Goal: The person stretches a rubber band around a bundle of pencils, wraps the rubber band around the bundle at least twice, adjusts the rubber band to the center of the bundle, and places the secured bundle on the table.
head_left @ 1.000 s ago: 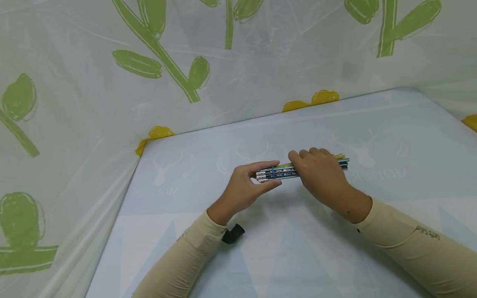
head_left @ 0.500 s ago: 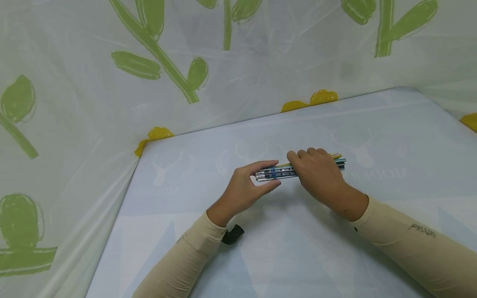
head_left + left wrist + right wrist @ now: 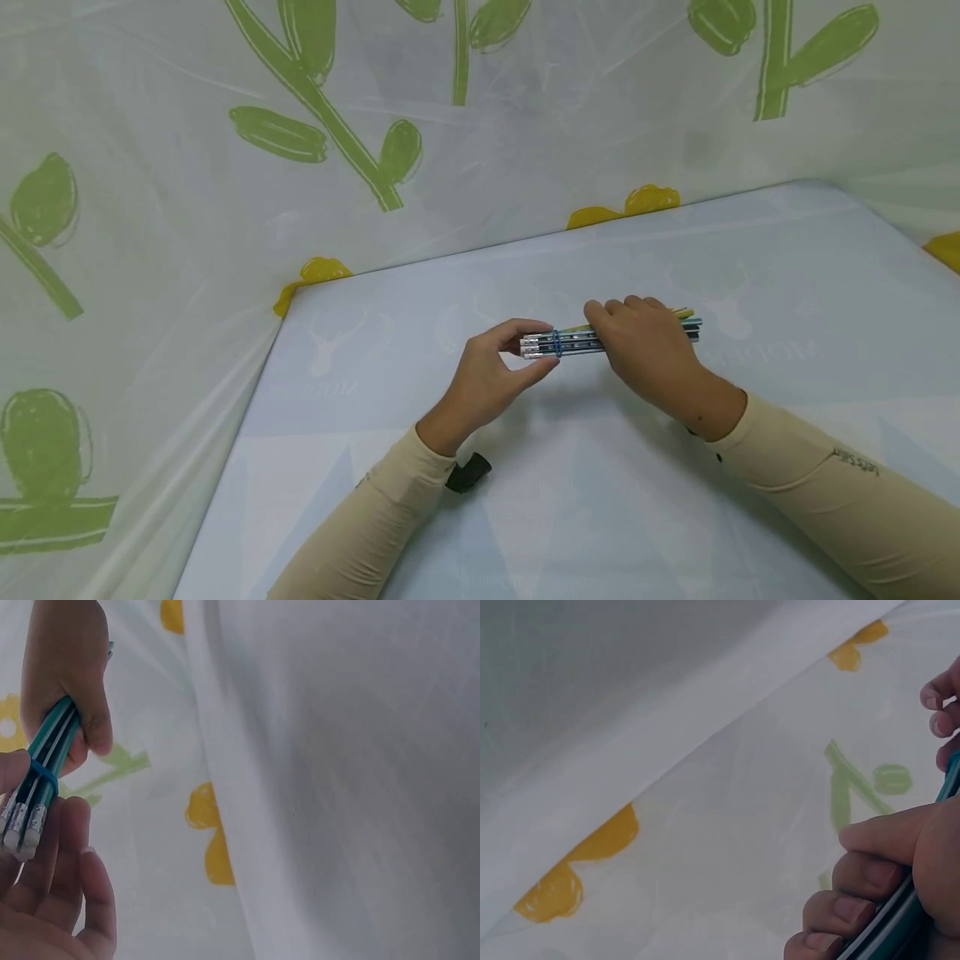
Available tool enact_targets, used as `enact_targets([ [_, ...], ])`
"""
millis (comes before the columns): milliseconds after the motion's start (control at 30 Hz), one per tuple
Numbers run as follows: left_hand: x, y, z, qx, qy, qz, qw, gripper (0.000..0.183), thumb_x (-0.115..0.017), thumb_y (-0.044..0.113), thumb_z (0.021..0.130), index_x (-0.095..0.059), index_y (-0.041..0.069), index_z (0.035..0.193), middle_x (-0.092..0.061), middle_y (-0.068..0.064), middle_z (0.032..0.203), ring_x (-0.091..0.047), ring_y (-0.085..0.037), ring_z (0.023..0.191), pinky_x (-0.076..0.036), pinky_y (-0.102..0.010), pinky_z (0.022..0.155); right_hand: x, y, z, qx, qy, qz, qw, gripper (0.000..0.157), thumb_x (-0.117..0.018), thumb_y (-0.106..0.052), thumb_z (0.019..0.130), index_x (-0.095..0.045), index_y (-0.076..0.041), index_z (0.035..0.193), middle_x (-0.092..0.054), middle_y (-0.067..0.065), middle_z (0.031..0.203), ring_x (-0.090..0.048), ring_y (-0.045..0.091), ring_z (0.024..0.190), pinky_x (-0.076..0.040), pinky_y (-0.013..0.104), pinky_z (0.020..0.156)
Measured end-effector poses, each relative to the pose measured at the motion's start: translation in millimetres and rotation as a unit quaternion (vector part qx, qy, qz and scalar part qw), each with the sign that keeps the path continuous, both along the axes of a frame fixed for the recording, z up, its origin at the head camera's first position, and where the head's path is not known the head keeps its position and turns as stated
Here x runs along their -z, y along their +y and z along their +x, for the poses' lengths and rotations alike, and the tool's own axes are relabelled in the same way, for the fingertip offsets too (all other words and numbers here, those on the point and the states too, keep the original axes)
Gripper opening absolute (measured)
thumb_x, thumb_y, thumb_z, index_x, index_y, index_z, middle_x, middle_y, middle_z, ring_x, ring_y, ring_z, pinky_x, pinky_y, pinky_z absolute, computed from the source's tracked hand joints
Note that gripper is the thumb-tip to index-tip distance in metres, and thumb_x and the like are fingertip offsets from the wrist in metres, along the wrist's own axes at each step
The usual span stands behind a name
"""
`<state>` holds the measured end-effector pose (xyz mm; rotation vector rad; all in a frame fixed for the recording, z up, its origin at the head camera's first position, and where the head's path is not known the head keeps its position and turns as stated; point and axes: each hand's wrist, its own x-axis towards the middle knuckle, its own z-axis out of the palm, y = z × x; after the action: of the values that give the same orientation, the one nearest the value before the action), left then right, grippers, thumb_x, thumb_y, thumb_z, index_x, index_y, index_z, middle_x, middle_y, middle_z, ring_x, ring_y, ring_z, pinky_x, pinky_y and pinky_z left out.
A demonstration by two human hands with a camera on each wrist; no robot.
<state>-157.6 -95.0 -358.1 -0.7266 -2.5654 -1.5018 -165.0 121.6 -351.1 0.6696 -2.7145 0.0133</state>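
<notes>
A bundle of pencils (image 3: pixel 581 342), mostly teal, dark and silver with a little yellow, lies across both hands above the table. Around it near the eraser ends goes a blue rubber band (image 3: pixel 45 775). My left hand (image 3: pixel 483 375) has thumb and fingertips on opposite sides of the bundle, pinching at the band. White erasers (image 3: pixel 30 838) with silver ferrules point towards the left palm. Gripping the bundle beyond its middle, my right hand (image 3: pixel 648 354) hides that stretch from above. The far pencil ends stick out past the right fist. In the right wrist view its fingers (image 3: pixel 870 874) curl round teal pencils.
A pale tabletop (image 3: pixel 585 467) with faint deer prints lies below the hands. Behind it hangs a whitish sheet (image 3: pixel 525 158) with green and yellow plant shapes. A small black object (image 3: pixel 468 472) shows beside the left wrist.
The pencils and right hand have shifted slightly right since half a second ago. My left fingertips have drawn back a little towards the eraser ends. Both hands keep their hold.
</notes>
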Motion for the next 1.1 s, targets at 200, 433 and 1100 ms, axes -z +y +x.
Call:
enact_targets([
  [200,-0.5,0.2,0.6,0.008,-0.002,0.005,0.9999,0.035,-0.08,0.016,0.085,-0.071,0.014,0.118,-0.074,0.002,0.11,-0.063,-0.011,0.089,-0.056,-0.044,0.08,0.3,-2.1,1.8,-0.004,-0.004,0.003,1.0,0.026,-0.078,-0.005,0.084,-0.059,-0.005,0.102,-0.072,0.012,0.087,-0.059,0.026,0.069,-0.053,0.039,0.069],
  [433,1.1,1.5,1.4,0.013,0.008,0.001,0.9999,0.037,-0.081,0.019,0.085,-0.072,0.011,0.12,-0.075,0.002,0.111,-0.064,-0.009,0.093,-0.054,-0.029,0.083,-0.9,-2.7,4.3,-0.007,-0.002,0.004,1.0,0.027,-0.079,-0.003,0.082,-0.06,-0.006,0.101,-0.073,0.012,0.086,-0.06,0.026,0.068,-0.053,0.039,0.068],
  [1100,0.0,8.4,10.1,0.032,-0.037,0.033,0.9983,0.041,-0.084,0.02,0.082,-0.073,0.017,0.121,-0.075,0.0,0.114,-0.07,-0.006,0.087,-0.059,-0.025,0.072,0.9,-7.7,12.8,-0.037,0.024,0.0,0.999,0.024,-0.077,0.0,0.083,-0.059,-0.005,0.098,-0.071,0.01,0.081,-0.061,0.025,0.067,-0.054,0.04,0.068],
])
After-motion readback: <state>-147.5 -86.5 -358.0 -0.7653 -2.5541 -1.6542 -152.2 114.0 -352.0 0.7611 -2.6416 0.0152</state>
